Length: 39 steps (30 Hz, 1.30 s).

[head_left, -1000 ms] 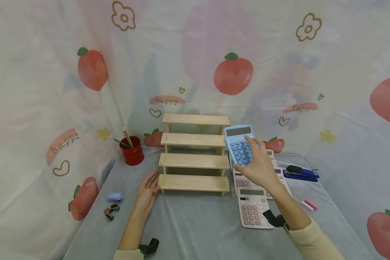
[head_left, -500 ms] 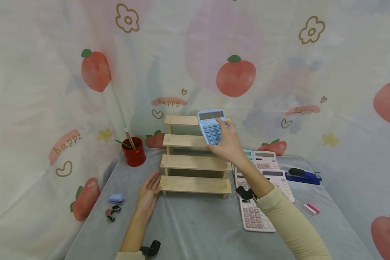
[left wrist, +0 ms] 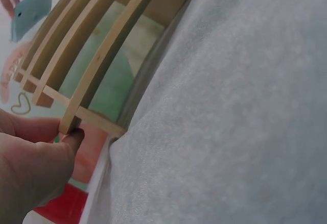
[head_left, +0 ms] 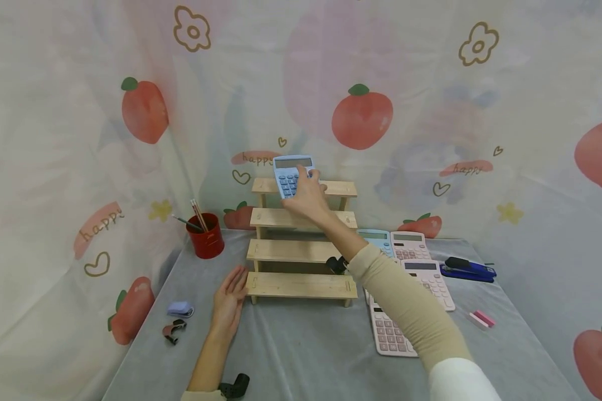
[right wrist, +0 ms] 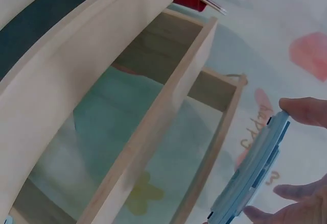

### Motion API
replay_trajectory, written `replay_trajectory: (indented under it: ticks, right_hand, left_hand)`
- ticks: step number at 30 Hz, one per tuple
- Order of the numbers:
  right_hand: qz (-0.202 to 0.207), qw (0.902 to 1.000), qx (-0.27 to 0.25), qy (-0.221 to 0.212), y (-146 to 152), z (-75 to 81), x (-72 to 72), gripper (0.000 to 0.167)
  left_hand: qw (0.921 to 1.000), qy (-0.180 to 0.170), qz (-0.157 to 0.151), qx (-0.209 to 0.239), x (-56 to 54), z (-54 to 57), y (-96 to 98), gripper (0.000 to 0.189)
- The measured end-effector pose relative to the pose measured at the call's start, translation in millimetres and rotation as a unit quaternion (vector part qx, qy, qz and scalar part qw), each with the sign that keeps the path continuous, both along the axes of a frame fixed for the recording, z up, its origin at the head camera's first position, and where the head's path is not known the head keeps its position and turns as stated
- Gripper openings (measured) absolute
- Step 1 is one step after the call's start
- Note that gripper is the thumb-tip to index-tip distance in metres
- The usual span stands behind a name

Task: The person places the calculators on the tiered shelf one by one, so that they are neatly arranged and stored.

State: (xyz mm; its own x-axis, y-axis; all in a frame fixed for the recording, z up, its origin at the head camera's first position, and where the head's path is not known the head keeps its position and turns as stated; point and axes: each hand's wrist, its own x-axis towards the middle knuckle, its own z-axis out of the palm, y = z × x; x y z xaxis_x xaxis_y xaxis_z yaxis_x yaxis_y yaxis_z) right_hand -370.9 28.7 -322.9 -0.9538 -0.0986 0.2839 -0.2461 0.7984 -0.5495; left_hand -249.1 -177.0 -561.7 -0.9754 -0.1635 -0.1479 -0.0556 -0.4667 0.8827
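Note:
A wooden four-step shelf (head_left: 301,284) stands mid-table. My right hand (head_left: 308,196) grips a light blue calculator (head_left: 283,177) by its sides, over the left part of the top step. Its screen faces me, and the fingers cover some of the keys. In the right wrist view the calculator (right wrist: 250,170) appears edge-on, tilted, beyond the upper steps. My left hand (head_left: 227,306) is at the left end of the lowest step. Seen from the left wrist, its thumb and fingers (left wrist: 74,140) pinch that step's end.
Several pink calculators (head_left: 420,266) and a blue one (head_left: 376,236) lie right of the shelf, partly behind my right sleeve. Farther right are a blue stapler (head_left: 466,272) and erasers (head_left: 481,319). Left are a red pencil cup (head_left: 207,239), small stapler (head_left: 180,308) and dark clip-like item (head_left: 173,329).
My right hand has carried the blue calculator leftward and up, from above the calculators on the right to over the top step. The left hand stays at the lowest step's end.

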Motion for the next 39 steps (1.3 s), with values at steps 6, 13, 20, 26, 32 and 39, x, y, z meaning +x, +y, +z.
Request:
replay_trajectory:
  ticks: [6,13,20,26,32,39]
  right_hand:
    - [-0.027,0.9989,0.035,-0.015,-27.4,-2.1,-11.6,0.101]
    - [-0.072,0.9948,0.071,-0.016,-50.9,-8.4,-21.1,0.101]
    - [-0.112,0.9853,0.128,0.012,-63.0,-22.1,-27.5,0.101]
    - [-0.124,0.9775,0.161,0.058,-64.4,-31.2,-27.7,0.11]
    - [-0.087,0.9861,0.123,0.069,-46.7,-34.7,-18.5,0.111]
    - [-0.049,0.9956,0.066,0.046,-8.9,-41.2,15.2,0.102]
  left_hand:
    - [0.9999,0.004,-0.009,-0.012,3.2,-1.6,2.5,0.069]
    - [0.9999,0.0,-0.011,-0.012,4.6,-1.3,6.4,0.068]
    - [0.9995,0.015,-0.019,-0.021,5.8,-0.1,8.5,0.067]
    - [0.9993,0.028,-0.02,-0.011,5.9,-0.3,8.1,0.066]
    - [0.9994,0.028,-0.014,-0.011,2.6,-1.6,8.6,0.065]
    - [0.9993,0.034,-0.005,-0.015,2.3,-2.8,2.1,0.066]
